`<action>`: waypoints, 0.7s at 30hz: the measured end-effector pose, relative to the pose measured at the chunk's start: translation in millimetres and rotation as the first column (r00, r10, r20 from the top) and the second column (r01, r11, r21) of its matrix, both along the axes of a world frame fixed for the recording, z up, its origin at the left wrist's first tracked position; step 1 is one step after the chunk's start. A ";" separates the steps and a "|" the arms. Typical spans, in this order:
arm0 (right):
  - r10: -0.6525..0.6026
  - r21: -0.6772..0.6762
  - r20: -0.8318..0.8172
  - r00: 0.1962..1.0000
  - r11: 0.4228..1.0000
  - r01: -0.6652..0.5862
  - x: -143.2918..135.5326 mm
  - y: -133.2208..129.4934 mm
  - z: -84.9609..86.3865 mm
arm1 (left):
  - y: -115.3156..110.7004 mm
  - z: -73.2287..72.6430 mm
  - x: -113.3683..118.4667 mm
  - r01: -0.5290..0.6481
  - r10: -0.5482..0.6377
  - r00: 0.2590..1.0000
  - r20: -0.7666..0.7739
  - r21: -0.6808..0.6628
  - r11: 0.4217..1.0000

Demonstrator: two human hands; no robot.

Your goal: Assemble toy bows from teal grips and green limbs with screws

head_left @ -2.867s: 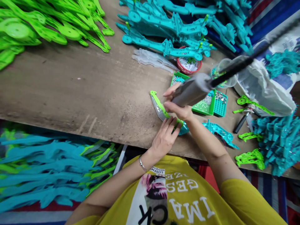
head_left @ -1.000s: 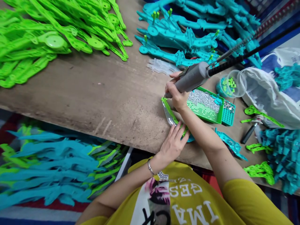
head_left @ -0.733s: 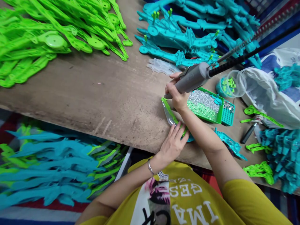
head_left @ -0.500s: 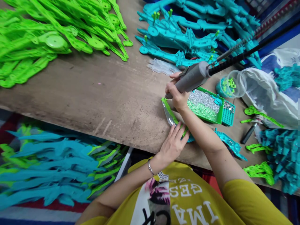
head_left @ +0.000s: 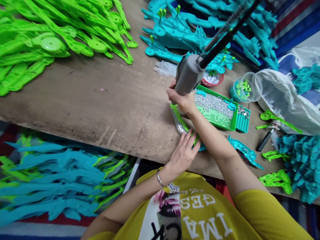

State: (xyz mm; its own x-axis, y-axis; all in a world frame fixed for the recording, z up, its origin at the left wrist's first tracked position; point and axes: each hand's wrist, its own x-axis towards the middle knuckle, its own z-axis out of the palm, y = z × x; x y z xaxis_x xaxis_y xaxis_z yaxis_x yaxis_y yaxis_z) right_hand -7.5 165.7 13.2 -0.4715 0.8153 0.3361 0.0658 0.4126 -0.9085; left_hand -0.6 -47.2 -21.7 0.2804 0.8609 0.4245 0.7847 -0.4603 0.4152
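Observation:
My right hand (head_left: 182, 100) is closed around a grey electric screwdriver (head_left: 189, 73), which hangs from a spring and a black cable. Its lower end points at the upper tip of a curved plastic part (head_left: 179, 120), bright green with a clear edge; my hand hides the bit and any contact. My left hand (head_left: 184, 148) holds the lower end of this part against the table, its fingers laid across it and covering much of that end. Just right of the part lies a green tray (head_left: 236, 120) of silver screws (head_left: 212, 102) and small green pieces.
Green parts (head_left: 75, 30) are heaped at the back left, teal parts (head_left: 180, 36) at the back. A red basket (head_left: 220, 80), a clear tub (head_left: 246, 88), a white sack (head_left: 280, 100) and a black-handled tool (head_left: 265, 140) stand or lie right. More teal parts (head_left: 62, 176) are below the table edge.
The screwdriver has swung more upright, its top moving left with the spring and cable, uncovering the red basket. My left hand stays on the plastic part.

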 end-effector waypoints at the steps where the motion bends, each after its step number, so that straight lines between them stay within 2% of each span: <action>1: 0.014 0.004 0.009 1.000 1.000 -0.014 -1.0 1.0 1.3 | -0.1 -0.4 0.0 0.001 -0.001 1.000 0.002 0.000 1.000; 5: 0.072 -0.003 0.057 0.996 0.997 -0.072 -5.6 3.1 2.3 | 0.8 -5.0 0.1 -0.002 0.002 1.000 0.012 -0.003 1.000; 8: -0.027 -0.043 -0.004 1.000 0.999 0.026 -2.0 -1.4 4.9 | 1.9 -9.4 -0.3 -0.009 0.008 1.000 0.023 0.021 1.000; 10: -0.123 -0.060 -0.079 0.989 0.991 0.118 10.1 -9.9 13.6 | 2.3 -8.8 -1.0 -0.016 0.015 1.000 0.015 0.032 0.999; 13: -0.206 -0.054 -0.128 0.970 0.978 0.200 44.3 -31.6 36.3 | 4.0 0.9 -2.2 -0.022 0.022 0.999 -0.032 -0.002 1.000; 16: -0.275 -0.087 -0.080 0.958 0.959 0.268 88.8 -58.5 56.7 | 10.8 16.2 -1.1 -0.008 0.002 0.998 -0.070 -0.088 0.996; 18: -0.341 -0.112 -0.053 0.939 0.936 0.334 118.5 -74.5 61.8 | 18.7 23.9 2.4 0.016 -0.028 0.995 -0.100 -0.114 0.993; 21: -0.468 -0.111 -0.043 0.883 0.880 0.461 157.8 -90.7 57.3 | 31.4 27.6 9.3 0.069 -0.091 0.979 -0.183 -0.121 0.990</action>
State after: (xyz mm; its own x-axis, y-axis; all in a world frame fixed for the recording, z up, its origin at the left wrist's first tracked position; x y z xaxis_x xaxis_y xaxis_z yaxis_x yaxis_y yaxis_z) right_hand 150.3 74.9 70.6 -0.0097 0.9646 0.2634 0.1663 0.2613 -0.9508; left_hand 8.7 -15.8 5.9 0.4156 0.8719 0.2588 0.8159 -0.4832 0.3175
